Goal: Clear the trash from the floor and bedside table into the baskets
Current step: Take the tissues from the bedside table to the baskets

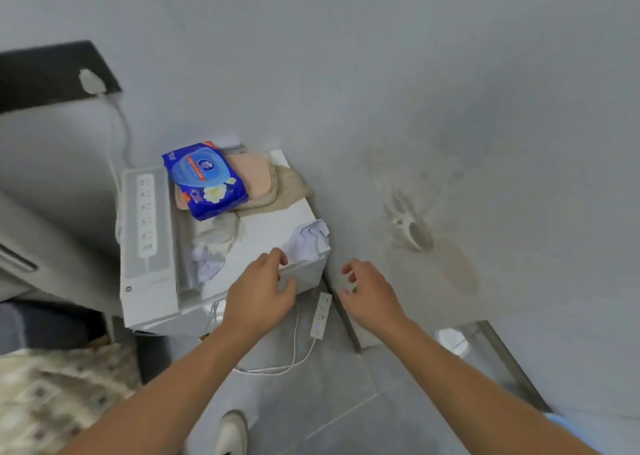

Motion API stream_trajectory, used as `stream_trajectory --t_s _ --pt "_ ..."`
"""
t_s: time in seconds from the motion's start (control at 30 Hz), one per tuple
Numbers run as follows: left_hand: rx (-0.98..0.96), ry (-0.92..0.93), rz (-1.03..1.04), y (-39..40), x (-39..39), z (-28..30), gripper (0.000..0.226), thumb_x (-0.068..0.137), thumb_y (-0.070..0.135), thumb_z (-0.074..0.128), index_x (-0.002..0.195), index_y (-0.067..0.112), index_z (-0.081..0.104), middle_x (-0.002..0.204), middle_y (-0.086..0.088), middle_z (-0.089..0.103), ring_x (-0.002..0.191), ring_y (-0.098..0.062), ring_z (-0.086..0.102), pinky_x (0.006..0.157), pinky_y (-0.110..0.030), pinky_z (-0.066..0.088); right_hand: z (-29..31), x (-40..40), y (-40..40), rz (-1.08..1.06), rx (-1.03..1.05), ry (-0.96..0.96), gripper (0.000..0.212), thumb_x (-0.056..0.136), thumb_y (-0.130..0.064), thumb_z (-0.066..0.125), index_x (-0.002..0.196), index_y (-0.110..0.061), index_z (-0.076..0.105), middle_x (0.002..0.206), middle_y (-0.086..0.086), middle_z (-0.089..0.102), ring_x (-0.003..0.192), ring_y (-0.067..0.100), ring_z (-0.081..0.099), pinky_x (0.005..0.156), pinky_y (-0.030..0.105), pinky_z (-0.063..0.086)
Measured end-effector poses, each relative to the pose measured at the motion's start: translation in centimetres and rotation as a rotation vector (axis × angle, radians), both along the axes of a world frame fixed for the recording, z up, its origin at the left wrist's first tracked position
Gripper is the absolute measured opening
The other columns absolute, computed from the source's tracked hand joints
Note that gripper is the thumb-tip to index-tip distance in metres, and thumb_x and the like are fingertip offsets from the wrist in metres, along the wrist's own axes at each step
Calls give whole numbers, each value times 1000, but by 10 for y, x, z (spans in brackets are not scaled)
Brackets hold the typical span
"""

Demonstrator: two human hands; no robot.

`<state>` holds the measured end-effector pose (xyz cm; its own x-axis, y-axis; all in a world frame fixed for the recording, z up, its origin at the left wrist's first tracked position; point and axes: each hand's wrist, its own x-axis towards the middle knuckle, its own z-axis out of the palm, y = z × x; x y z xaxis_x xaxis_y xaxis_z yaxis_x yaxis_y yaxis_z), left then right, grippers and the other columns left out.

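Note:
A white bedside table [263, 233] stands against the grey wall. Two crumpled white paper balls lie on it: one at its right front corner [308, 240], another near the middle front [207, 264]. A crumpled beige tissue [220, 233] lies between them. My left hand [263, 288] hovers over the table's front edge, fingers spread, just left of the corner paper ball, holding nothing. My right hand [367, 292] floats to the right of the table, fingers loosely curled and apart, empty. No basket is in view.
A blue wet-wipes pack [204, 181] rests on folded pink and beige cloths [266, 184]. A white box with a power-strip picture [147, 243] sits at the table's left. A power strip [320, 314] with cable hangs by the table. Patterned bedding [52, 395] lies at lower left.

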<state>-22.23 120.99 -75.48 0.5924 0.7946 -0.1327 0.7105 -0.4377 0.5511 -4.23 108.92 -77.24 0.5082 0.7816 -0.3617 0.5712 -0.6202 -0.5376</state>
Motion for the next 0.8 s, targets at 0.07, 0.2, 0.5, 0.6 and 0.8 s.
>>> stream_trajectory --t_s 0.07,0.2,0.5,0.6,0.8 --pt "3 13 34 16 -9 -10 28 89 37 58 114 26 49 100 5 57 91 -20 57 67 -36 50 -7 4 23 25 19 -39 35 90 -25 62 123 -22 52 123 4 48 103 28 60 86 42 52" --pt "48 49 57 46 -25 -32 35 90 42 56 121 27 50 109 1 57 102 -20 57 72 -40 55 -23 5 74 80 79 -99 56 85 -31 70 137 -29 49 131 5 40 113 35 52 88 42 51" --pt "223 293 45 76 -60 -74 63 82 43 62 142 30 44 146 -11 39 133 -34 40 89 -48 51 -77 2 151 238 -145 -217 97 68 -58 83 150 -46 32 155 5 14 140 38 21 105 55 45" --pt "308 300 64 86 -49 -80 71 78 35 67 144 33 40 151 -14 34 135 -39 37 89 -49 50 -91 4 156 233 -104 -266 84 71 -51 83 144 -42 43 154 6 23 134 39 28 103 52 45" --pt "248 400 144 116 -24 -95 80 78 28 67 150 32 32 155 -18 25 135 -44 34 94 -52 48 -102 4 155 225 11 -311 54 79 -35 79 129 -34 56 140 6 31 120 35 32 88 45 53"
